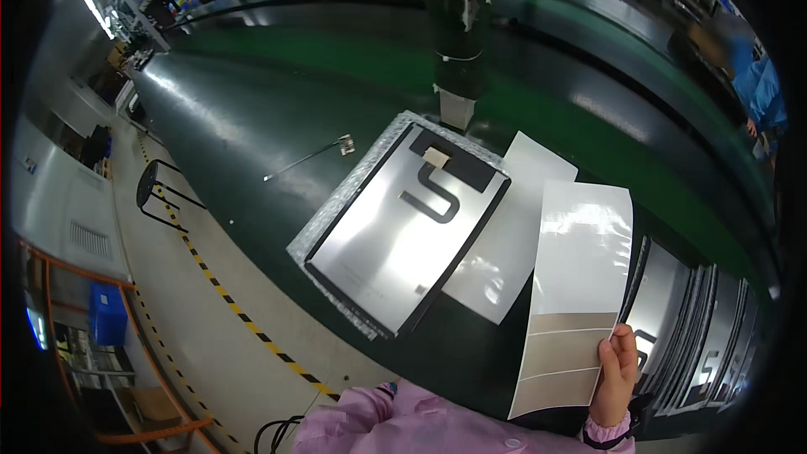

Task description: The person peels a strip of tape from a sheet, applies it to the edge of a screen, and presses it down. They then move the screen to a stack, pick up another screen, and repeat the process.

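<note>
My right hand (618,374) pinches the lower right edge of a glossy white sheet (582,244) between thumb and fingers. Several beige strips (565,361) cross the sheet's lower part. Of my left arm only the pink sleeve (349,420) shows at the lower edge; the hand itself is out of sight. In front of me a flat silver display panel (382,256) with a black curved mark and a black end section lies on bubble wrap (340,202). A small tan tab (436,157) sits on that black section. Another white sheet (492,277) lies just right of the panel.
Several similar panels (702,336) stand on edge in a row at the right. A thin cable with a small connector (345,145) lies on the green table (244,126). Beyond the panel rises a dark green post (454,34). A black stool (160,193) stands left; people in blue work farther off.
</note>
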`<state>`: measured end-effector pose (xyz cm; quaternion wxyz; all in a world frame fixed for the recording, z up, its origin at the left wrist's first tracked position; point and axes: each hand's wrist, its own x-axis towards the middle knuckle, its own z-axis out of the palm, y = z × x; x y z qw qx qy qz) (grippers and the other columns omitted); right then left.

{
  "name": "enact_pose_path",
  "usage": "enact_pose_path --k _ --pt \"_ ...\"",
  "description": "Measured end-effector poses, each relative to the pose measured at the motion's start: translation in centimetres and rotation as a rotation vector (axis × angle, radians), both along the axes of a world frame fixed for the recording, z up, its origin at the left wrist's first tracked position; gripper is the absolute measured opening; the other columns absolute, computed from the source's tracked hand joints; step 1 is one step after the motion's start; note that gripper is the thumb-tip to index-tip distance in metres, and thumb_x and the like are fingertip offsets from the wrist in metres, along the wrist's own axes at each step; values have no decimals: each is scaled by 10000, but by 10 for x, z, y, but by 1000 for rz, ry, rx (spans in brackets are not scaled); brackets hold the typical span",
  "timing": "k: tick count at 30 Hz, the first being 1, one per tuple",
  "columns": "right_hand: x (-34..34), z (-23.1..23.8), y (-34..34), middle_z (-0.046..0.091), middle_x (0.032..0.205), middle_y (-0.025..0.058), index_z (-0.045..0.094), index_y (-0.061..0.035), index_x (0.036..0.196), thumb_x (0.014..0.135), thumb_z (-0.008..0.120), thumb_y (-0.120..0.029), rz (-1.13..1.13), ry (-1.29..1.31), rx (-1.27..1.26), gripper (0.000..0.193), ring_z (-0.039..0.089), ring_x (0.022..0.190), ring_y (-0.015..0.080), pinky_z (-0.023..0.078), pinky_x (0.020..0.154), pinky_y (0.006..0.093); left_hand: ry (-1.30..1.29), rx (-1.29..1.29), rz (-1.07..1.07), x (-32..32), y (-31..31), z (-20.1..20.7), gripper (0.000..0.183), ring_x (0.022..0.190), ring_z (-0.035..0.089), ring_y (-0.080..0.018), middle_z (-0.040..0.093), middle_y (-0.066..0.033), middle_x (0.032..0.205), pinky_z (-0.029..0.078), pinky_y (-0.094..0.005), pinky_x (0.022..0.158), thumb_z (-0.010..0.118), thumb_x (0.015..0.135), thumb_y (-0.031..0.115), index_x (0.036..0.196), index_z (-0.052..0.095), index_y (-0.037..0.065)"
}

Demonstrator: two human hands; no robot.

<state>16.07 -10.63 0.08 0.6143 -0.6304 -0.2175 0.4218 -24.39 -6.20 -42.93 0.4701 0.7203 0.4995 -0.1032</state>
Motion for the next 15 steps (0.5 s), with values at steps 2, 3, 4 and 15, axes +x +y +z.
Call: enact_pose_path --k 2,3,4,15 --pt "3 11 21 630 1043 42 495 -45 1141 962 515 -74 14 38 -53 183 565 957 101 406 884 245 80 -35 48 -8 -8 23 357 1007 631 -390 666 -216 1061 501 -478 837 634 829 370 1006 658 60" --pt "5 13 28 629 1040 40 497 -44 1138 961 518 -75 4 24 -97 182 564 955 100 405 881 243 122 -52 72 -11 -11 32 358 1006 631 -389 666 -216 1061 502 -479 837 632 831 370 1005 658 59" --pt "7 15 36 629 1036 39 500 -42 1136 959 522 -76 -3 11 -139 181 563 953 100 404 877 241 165 -68 98 -16 -15 41 358 1004 632 -389 666 -216 1061 503 -479 836 631 832 370 1005 658 58" --pt "9 -11 17 599 1011 11 521 -38 1155 981 502 -127 -72 -51 -191 196 538 937 87 399 849 230 561 60 339 -70 22 122 363 992 638 -387 667 -214 1061 511 -485 829 611 846 373 1003 658 49"
